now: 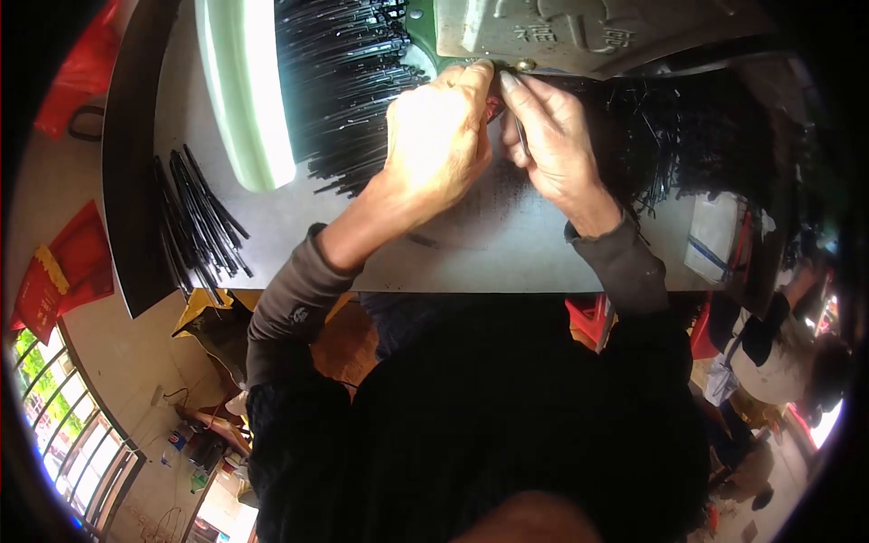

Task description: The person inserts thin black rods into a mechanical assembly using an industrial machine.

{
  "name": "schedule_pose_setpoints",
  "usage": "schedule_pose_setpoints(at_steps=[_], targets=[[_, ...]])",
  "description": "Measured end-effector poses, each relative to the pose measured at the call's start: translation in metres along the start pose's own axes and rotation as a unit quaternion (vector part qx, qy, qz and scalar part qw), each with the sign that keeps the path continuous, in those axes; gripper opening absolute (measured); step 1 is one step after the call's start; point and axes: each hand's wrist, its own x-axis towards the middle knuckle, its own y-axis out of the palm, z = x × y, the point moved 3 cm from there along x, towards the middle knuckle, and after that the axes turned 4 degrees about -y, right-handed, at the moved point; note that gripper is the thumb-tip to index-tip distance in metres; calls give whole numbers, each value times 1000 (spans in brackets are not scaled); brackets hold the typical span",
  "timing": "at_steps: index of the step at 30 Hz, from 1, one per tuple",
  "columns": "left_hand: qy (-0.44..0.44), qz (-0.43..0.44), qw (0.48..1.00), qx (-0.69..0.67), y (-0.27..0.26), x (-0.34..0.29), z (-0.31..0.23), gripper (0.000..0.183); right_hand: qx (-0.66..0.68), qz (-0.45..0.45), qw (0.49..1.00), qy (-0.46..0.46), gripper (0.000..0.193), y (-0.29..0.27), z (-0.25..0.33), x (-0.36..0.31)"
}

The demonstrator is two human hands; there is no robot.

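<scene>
Together, both hands are brought to one spot in the upper middle of the frame, at the foot of a grey metal machine (579,32). The left hand (439,136) is closed, its fingers curled and its thumb pressed down on something small and reddish (493,107), which is hidden for the most part between the two hands. The right hand (552,145) is pinched on a thin black stick (522,138), held upright between thumb and forefinger, apparently so that its end can be steadied against the piece in the other hand. Both wrists are rested on the grey tabletop (471,249), probably for steadiness in such fine work. A large heap of black sticks (348,81) is spread at upper left, just beside the left hand and within easy reach. A smaller bundle of sticks (195,222) is laid apart near the table's left edge, and a tangled dark pile (683,145) lies to the right. A pale green tray (246,86) is seen beside the large heap. Another person (769,353) is seated at lower right.
</scene>
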Motion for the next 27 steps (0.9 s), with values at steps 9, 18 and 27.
schedule_pose_setpoints(at_steps=[9, 18, 27], targets=[[-12, -69, 964, 257, -60, 16, 70, 16, -237, 200, 920, -239, 13, 33, -6, -22], [4, -66, 993, 101, -48, 1, 97, 17, -14, 144, 985, -90, 14, -12, -21, -60], [25, -18, 998, 47, -39, -6, 42, 27, -568, 183, 723, -349, 12, -23, -7, -91]])
